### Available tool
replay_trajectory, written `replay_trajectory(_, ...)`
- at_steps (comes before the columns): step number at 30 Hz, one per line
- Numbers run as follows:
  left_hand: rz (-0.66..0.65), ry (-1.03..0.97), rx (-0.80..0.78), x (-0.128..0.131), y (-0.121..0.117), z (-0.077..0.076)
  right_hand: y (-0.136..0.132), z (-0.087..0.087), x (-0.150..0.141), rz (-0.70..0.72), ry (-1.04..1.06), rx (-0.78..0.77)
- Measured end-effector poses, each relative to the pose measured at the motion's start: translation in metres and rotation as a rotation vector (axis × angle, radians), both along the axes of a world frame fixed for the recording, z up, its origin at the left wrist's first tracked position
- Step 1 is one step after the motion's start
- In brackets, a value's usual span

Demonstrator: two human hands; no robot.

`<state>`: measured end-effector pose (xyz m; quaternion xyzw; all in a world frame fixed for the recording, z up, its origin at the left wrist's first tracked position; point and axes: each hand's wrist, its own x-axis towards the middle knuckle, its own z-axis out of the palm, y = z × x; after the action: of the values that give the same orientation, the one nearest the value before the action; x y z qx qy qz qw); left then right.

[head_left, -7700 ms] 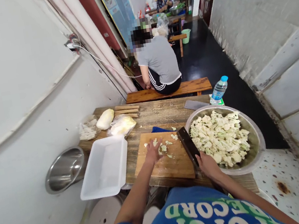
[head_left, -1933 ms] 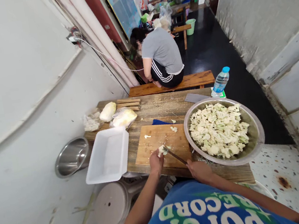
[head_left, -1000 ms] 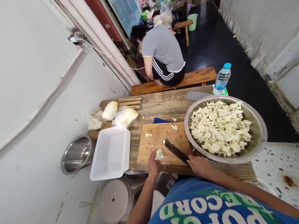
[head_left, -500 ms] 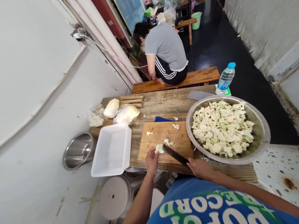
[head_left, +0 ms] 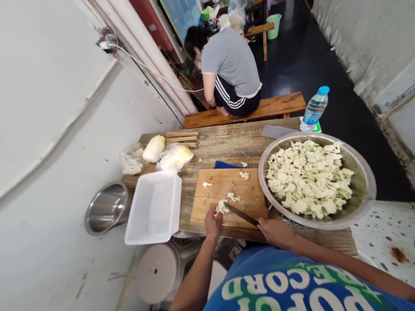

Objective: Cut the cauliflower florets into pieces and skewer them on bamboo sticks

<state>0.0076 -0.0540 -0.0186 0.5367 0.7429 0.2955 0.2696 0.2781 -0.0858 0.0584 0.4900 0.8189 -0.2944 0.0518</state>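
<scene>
My left hand is closed on a cauliflower floret near the front left of the wooden cutting board. My right hand grips the handle of a dark knife, whose blade points left with its tip at that floret. A cut cauliflower piece lies just beyond the blade, and a few small bits are scattered farther back on the board. To the right of the board, a wide metal basin holds a large heap of cut cauliflower.
Left of the board is a white plastic tub, with a metal pot beyond it. Wrapped cabbages and a cleaver lie at the back, near a water bottle. A person sits on a bench ahead.
The knife blade has turned, now showing as a narrower strip, with its tip slightly farther left against the floret. My left hand has shifted slightly right.
</scene>
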Motion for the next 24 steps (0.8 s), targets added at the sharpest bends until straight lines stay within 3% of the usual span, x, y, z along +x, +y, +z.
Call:
replay_trajectory(15, -0.095, 0.126, -0.09, -0.006, 0.012, 0.02, 0.005, 0.002, -0.005, 0.082, -0.075, 0.064)
replay_trajectory(24, -0.115, 0.186, -0.136, -0.003, 0.014, 0.025, 0.01, 0.011, -0.008, 0.093, -0.112, 0.005)
